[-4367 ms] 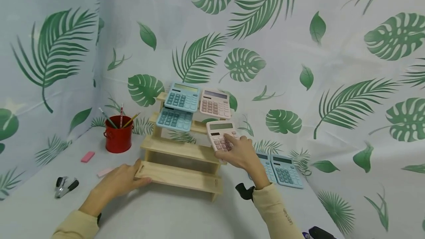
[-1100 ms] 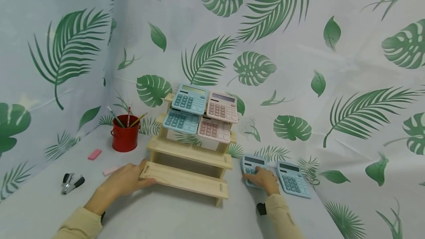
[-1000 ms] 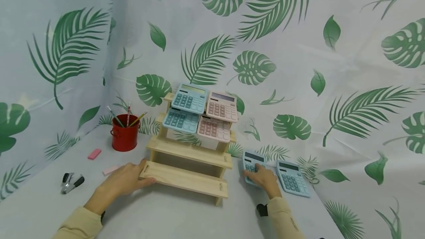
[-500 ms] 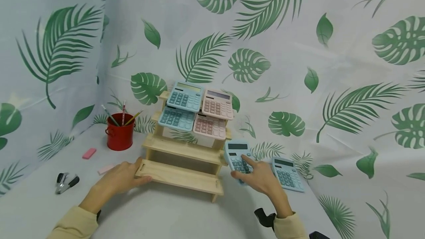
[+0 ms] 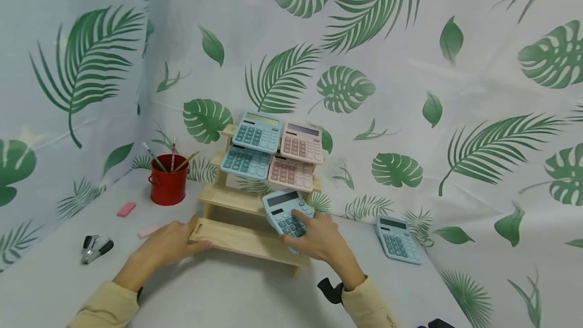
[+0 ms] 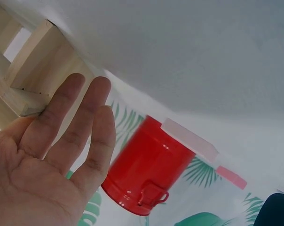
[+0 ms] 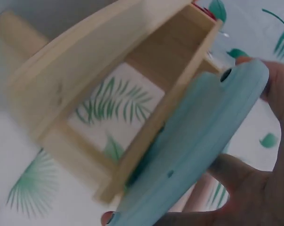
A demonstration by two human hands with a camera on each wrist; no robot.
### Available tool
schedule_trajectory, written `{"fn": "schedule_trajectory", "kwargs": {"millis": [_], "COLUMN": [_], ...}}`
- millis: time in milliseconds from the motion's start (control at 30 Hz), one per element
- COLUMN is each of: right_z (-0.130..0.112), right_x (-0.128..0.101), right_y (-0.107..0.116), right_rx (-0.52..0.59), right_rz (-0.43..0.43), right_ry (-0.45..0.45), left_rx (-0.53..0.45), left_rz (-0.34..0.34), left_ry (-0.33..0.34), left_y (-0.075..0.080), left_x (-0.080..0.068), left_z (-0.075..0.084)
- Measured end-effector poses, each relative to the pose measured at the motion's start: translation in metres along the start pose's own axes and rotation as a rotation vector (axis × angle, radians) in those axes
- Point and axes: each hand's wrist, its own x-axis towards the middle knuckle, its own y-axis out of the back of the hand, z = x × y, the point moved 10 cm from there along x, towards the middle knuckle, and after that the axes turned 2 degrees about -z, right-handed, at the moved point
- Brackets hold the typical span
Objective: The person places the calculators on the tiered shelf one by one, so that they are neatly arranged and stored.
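At the far left of the grey table [image 5: 237, 292] a black-and-silver stapler [image 5: 93, 248] is seen lying flat, with a pink eraser [image 5: 126, 209] behind it and a paler pink eraser [image 5: 148, 230] nearer the stand; open table lies around all three. A round red metal bucket [image 5: 167, 187] holding pencils [image 5: 173, 158] stands just left of the stepped wooden stand [image 5: 237, 239]. The left hand [image 5: 170, 242] is laid against the left end of the stand's lowest step, its fingers straight and close together, gripping nothing; in the left wrist view the palm [image 6: 34, 174] is seen flat beside the pale, smooth-planed wood [image 6: 34, 80], with the glossy bucket [image 6: 149, 167] beyond. The upper two steps carry four slanted plastic calculators: a blue one [image 5: 256, 132] and a pink one [image 5: 302, 142] on top, another blue [image 5: 246, 162] and another pink [image 5: 291, 173] below, each pair edge to edge. The middle step is bare at its left half. In front of its right half a blue calculator [image 5: 288, 212] is held tilted, keys up, by the right hand [image 5: 319, 239], the fingers curled round its lower edge and the thumb on the keys; from the right wrist view its rounded back [image 7: 198, 150] is seen just beside the stand's side post [image 7: 161, 127]. One more blue calculator [image 5: 398, 239] lies flat well apart to the right, near the leaf-printed cloth backdrop [image 5: 455, 90].
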Motion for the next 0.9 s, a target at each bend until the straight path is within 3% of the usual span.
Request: {"fn": "schedule_trajectory", "kwargs": {"millis": [233, 400, 533, 700, 900], "right_z": [-0.032, -0.054, -0.078, -0.108, -0.129], "right_x": [0.025, 0.036, 0.041, 0.045, 0.046], "right_y": [-0.01, -0.016, -0.018, -0.017, -0.018], "right_rx": [-0.013, -0.025, -0.037, -0.135, -0.224], "right_rz": [0.052, 0.04, 0.037, 0.138, 0.268], "right_ry": [-0.015, -0.027, 0.055, 0.183, 0.221], "left_rx": [0.009, 0.007, 0.007, 0.006, -0.005], "left_rz": [0.01, 0.01, 0.004, -0.001, -0.012], "left_ry": [-0.011, -0.001, 0.004, 0.009, 0.003], "left_y": [0.001, 0.001, 0.001, 0.001, 0.0], "left_x": [0.002, 0.001, 0.001, 0.002, 0.003], "left_z": [0.003, 0.003, 0.001, -0.002, 0.0]}}
